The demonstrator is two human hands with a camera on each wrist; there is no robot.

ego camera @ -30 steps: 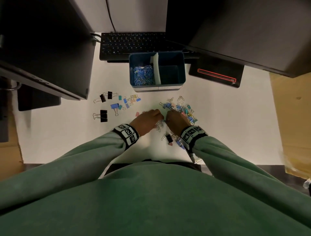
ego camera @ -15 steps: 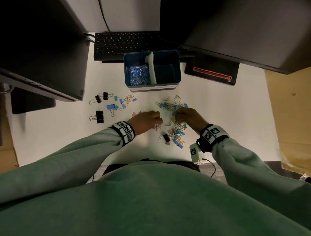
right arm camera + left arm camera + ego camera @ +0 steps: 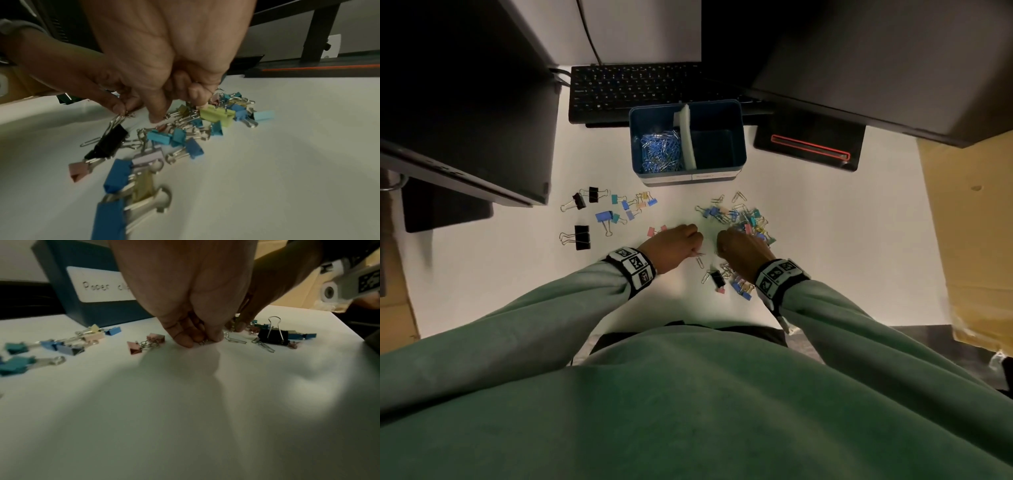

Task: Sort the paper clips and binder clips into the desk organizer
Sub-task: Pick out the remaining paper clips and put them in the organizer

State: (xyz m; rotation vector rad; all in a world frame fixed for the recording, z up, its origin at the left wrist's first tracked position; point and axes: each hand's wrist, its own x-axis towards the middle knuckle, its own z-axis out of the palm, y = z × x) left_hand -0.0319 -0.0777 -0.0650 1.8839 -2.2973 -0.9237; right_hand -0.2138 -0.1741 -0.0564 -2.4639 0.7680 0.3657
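The blue desk organizer (image 3: 688, 178) stands at the back of the white desk; a white divider (image 3: 686, 137) splits it, and blue and silver paper clips (image 3: 661, 150) fill its left compartment. Its label reads "Paper cli" on the front wall (image 3: 92, 311). My left hand (image 3: 671, 245) pinches a few silver paper clips (image 3: 203, 342) against the desk. My right hand (image 3: 743, 253) is on the near side of the mixed pile (image 3: 743, 216), fingers curled round thin wire clips (image 3: 207, 91), one fingertip (image 3: 156, 118) touching the pile. A black binder clip (image 3: 111, 141) lies just below both hands.
Coloured and black binder clips (image 3: 619, 209) lie scattered left of the hands. A keyboard (image 3: 633, 89) sits behind the organizer, between two dark monitors (image 3: 465, 102). A black stand with a red stripe (image 3: 808, 147) is at the right, and a cardboard box (image 3: 969, 240) borders the desk.
My right hand reached out to the right side of the pile, then came back beside my left hand. The left hand has stayed in place.
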